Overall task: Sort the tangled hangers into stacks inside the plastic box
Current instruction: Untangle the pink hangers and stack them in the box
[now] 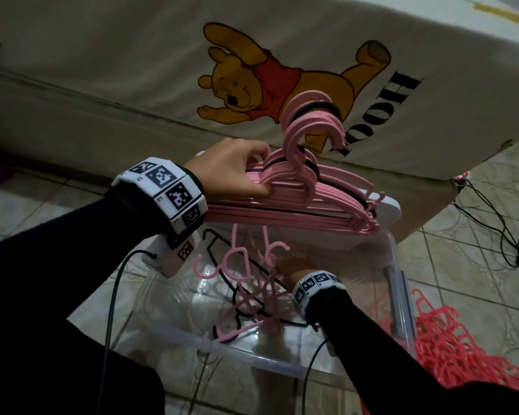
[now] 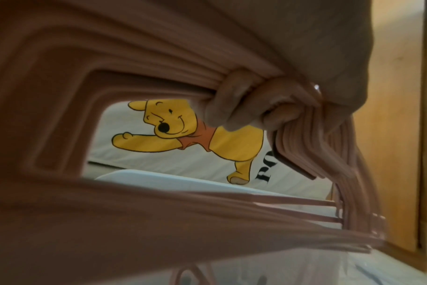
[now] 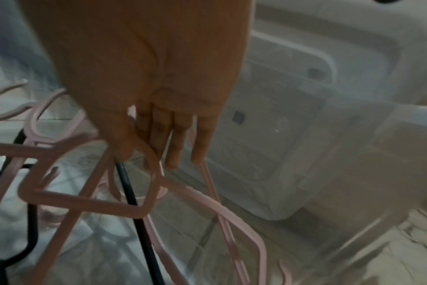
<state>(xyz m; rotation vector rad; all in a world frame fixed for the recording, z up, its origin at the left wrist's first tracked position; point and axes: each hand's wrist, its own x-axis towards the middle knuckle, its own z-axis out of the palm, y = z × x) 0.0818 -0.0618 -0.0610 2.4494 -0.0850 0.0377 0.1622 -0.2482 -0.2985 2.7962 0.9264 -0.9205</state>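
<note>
My left hand [image 1: 237, 172] grips a stack of pink hangers [image 1: 300, 202] above the far edge of the clear plastic box [image 1: 252, 351]. My right hand [image 1: 294, 265] reaches into the box, fingers [image 3: 173, 146] extended among the tangled pink and black hangers [image 1: 249, 292]; I can't tell whether they pinch any.

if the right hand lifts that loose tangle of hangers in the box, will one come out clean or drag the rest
Probably drags: the pink hangers and black hanger cross and interlock. Thin open frames suggest they are light and stiff. The right hand only touches them with straight fingers.
</note>
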